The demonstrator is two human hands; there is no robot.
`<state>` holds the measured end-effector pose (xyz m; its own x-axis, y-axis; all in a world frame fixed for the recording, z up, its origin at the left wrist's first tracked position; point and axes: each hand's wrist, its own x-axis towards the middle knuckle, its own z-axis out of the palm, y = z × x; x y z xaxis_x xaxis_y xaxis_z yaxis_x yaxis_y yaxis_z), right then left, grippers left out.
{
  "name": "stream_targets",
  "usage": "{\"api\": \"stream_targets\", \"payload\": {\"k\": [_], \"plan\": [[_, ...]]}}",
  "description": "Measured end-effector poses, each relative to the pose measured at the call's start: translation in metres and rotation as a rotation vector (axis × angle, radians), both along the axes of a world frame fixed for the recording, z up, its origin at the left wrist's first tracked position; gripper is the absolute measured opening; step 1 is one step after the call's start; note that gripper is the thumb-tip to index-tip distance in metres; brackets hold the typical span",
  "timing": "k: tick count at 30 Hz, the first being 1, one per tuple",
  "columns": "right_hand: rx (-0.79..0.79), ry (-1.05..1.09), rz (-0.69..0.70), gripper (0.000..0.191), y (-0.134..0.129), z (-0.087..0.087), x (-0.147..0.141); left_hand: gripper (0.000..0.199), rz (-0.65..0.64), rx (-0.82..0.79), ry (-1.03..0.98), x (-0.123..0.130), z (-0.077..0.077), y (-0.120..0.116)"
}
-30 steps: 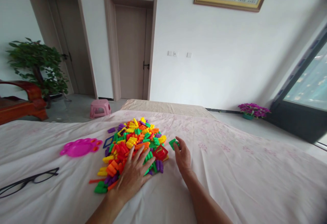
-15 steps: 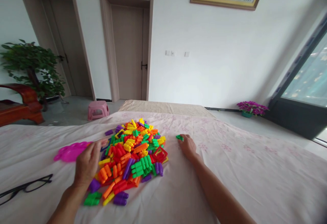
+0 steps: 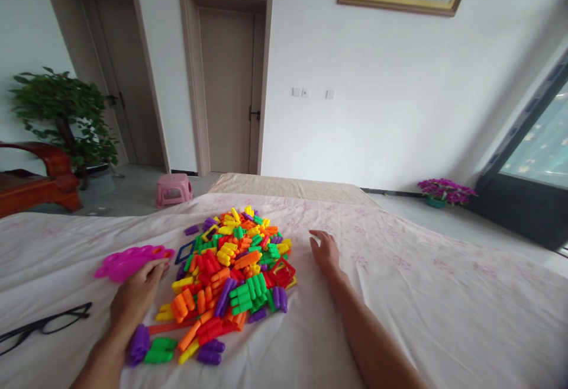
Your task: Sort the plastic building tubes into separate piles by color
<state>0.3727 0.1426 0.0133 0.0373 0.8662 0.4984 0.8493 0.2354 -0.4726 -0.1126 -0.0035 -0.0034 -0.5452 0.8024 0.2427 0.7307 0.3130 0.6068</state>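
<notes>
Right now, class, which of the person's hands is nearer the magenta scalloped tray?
Left. The left hand is at the right edge of the magenta tray, partly covering it in view; the right hand is farther right, across the heap of plastic blocks.

Single head cam, looking forward and down across the sheet (image 3: 465, 306); block pile (image 3: 239, 264) near, pink stool (image 3: 174, 189) far left, wall (image 3: 377, 111) far.
</notes>
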Motion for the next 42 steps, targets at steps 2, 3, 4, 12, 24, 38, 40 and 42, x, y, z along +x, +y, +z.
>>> {"api": "stream_targets", "payload": {"k": [2, 3, 4, 12, 24, 38, 40, 42], "plan": [[-0.017, 0.047, 0.188, 0.029, -0.019, 0.010, -0.024, 0.047, -0.024, -0.081, -0.048, 0.001, 0.002, 0.001], [-0.058, 0.045, 0.267, 0.030, -0.029, 0.017, -0.036, 0.047, -0.030, -0.104, -0.062, 0.001, 0.003, 0.001], [-0.100, 0.022, 0.325, 0.030, -0.037, 0.024, -0.047, 0.047, -0.031, -0.111, -0.067, 0.002, 0.004, 0.000], [-0.207, -0.251, 0.279, 0.048, -0.067, 0.041, -0.099, 0.047, -0.056, -0.119, -0.088, 0.002, 0.003, -0.001], [-0.130, 0.262, 0.116, 0.038, -0.026, 0.014, -0.057, 0.047, -0.065, -0.150, -0.100, 0.003, 0.006, -0.002], [-0.132, 0.145, -0.286, 0.039, -0.012, 0.007, 0.027, 0.048, -0.081, -0.142, -0.072, -0.002, 0.000, 0.000], [-0.217, 0.070, -0.259, 0.035, -0.015, 0.008, 0.023, 0.048, -0.084, -0.140, -0.072, -0.002, -0.001, 0.001], [-0.305, -0.021, -0.228, 0.033, -0.017, 0.008, 0.020, 0.047, -0.078, -0.127, -0.064, -0.002, -0.001, 0.000]]}}
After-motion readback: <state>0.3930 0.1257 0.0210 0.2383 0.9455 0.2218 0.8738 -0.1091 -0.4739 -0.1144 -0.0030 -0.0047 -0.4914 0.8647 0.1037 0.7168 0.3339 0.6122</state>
